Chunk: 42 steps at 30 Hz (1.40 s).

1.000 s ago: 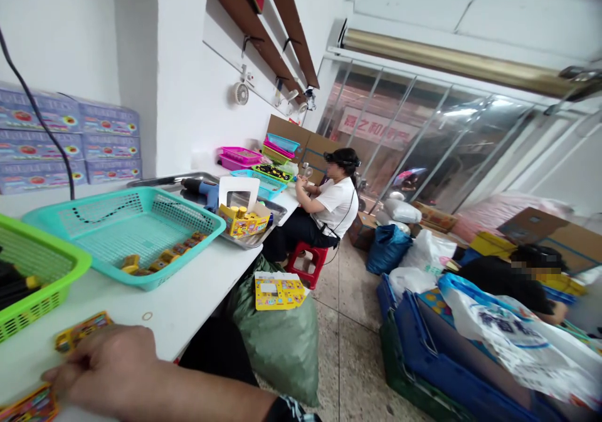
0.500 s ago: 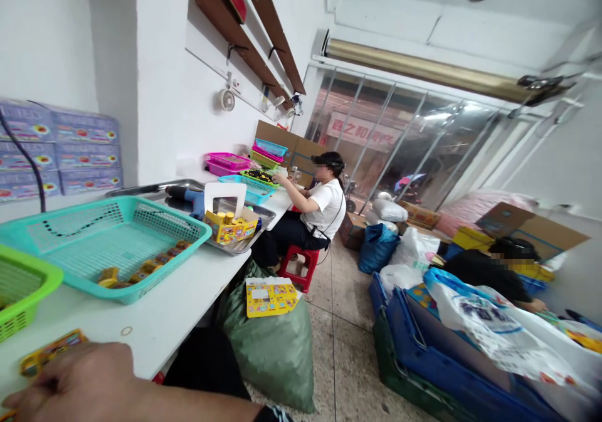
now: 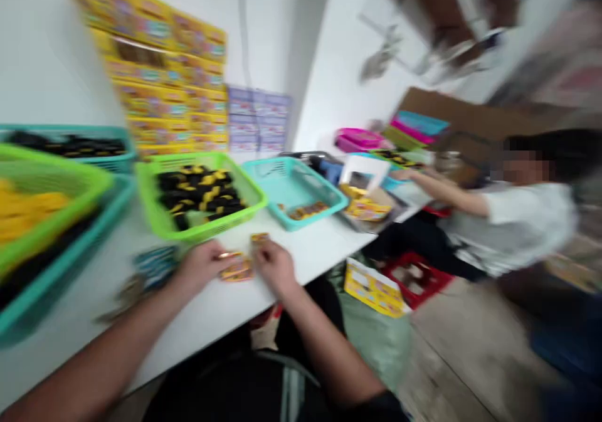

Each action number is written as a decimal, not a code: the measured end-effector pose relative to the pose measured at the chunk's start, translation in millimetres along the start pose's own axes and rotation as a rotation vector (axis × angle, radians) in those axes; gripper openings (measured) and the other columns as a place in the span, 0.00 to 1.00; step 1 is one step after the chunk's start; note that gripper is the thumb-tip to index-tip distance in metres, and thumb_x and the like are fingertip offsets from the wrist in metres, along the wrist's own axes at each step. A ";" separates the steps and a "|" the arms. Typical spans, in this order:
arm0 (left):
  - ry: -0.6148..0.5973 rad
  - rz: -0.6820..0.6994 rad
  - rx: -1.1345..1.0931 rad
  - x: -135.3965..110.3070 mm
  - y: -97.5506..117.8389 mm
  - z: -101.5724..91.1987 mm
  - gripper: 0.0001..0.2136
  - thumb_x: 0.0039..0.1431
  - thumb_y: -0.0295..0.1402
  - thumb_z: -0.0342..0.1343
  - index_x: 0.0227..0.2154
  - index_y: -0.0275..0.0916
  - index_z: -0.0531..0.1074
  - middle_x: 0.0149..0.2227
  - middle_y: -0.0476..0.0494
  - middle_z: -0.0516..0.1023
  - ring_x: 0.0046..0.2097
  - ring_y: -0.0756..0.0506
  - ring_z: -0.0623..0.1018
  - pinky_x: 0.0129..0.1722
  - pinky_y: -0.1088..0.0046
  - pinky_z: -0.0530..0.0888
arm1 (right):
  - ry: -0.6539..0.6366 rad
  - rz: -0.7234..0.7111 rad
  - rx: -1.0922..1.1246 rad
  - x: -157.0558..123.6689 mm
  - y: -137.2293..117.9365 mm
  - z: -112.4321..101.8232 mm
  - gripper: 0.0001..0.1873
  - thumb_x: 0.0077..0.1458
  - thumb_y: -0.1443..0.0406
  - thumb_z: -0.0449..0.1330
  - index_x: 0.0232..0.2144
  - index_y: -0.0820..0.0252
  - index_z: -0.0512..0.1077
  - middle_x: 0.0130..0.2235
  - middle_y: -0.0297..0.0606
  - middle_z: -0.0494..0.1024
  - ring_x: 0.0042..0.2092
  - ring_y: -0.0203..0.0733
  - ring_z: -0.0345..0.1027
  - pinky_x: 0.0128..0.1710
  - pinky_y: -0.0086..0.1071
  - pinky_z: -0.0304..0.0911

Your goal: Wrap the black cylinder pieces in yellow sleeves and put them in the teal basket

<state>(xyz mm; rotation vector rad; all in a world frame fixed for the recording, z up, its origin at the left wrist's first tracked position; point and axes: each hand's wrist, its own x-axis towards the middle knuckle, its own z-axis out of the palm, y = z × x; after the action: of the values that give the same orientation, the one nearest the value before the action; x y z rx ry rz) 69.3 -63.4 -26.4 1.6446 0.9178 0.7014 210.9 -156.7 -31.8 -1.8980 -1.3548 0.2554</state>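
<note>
The picture is smeared by head motion. My left hand [image 3: 200, 266] and my right hand [image 3: 275, 266] meet over the white table [image 3: 310, 253], both on a small yellow and orange printed packet [image 3: 236, 267] lying between them. The fingers of both hands are curled around its ends. A second small yellow piece [image 3: 259, 238] lies just beyond my right hand. A green basket [image 3: 162, 215] with black and yellow small parts stands right behind the hands.
A teal basket [image 3: 324, 190] with a few yellow pieces sits to the right, more baskets [image 3: 70, 190] at left. Stacked yellow boxes [image 3: 160, 83] line the wall. A seated person in a white shirt [image 3: 517, 221] works further along. A green sack [image 3: 376, 334] stands on the floor.
The view has swung sharply left and down, from the room and shopfront to the table. Both hands now show on the yellow packet; before, only one hand lay at the bottom edge.
</note>
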 end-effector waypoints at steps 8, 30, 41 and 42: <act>0.085 0.008 0.067 -9.0 -10.1 -15.3 0.12 0.42 0.39 0.63 0.18 0.36 0.71 0.19 0.51 0.70 0.23 0.51 0.66 0.24 0.76 0.61 | 0.079 -0.114 0.176 -1.2 8.3 9.3 0.11 0.54 0.57 0.59 0.26 0.57 0.71 0.28 0.34 0.72 0.31 0.40 0.67 0.33 0.33 0.64; -0.044 -0.037 -0.363 -21.0 25.5 -25.8 0.15 0.44 0.44 0.61 0.26 0.35 0.74 0.23 0.49 0.72 0.25 0.49 0.70 0.26 0.74 0.67 | -0.180 -0.006 0.580 19.1 -21.7 0.8 0.13 0.48 0.56 0.64 0.22 0.57 0.67 0.21 0.31 0.67 0.23 0.36 0.60 0.24 0.31 0.57; 0.135 0.068 -0.097 -8.4 -2.5 -26.7 0.17 0.46 0.44 0.59 0.15 0.37 0.63 0.18 0.53 0.59 0.24 0.51 0.59 0.24 0.74 0.53 | -0.380 -0.365 -0.627 166.6 -96.3 21.2 0.10 0.47 0.72 0.61 0.34 0.59 0.78 0.41 0.44 0.80 0.46 0.47 0.72 0.44 0.32 0.64; 0.139 0.072 -0.099 -8.5 -2.1 -27.3 0.17 0.46 0.43 0.59 0.15 0.37 0.62 0.18 0.53 0.59 0.24 0.52 0.59 0.24 0.75 0.53 | -0.422 -0.360 -0.642 174.3 -101.5 30.9 0.11 0.44 0.73 0.63 0.33 0.59 0.78 0.40 0.44 0.80 0.45 0.48 0.73 0.43 0.32 0.65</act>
<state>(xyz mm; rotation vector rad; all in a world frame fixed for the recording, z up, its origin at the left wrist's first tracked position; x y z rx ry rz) 42.0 -56.4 -21.5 1.5622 0.9109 0.9063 192.8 23.3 62.5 -2.1192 -2.2391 0.0332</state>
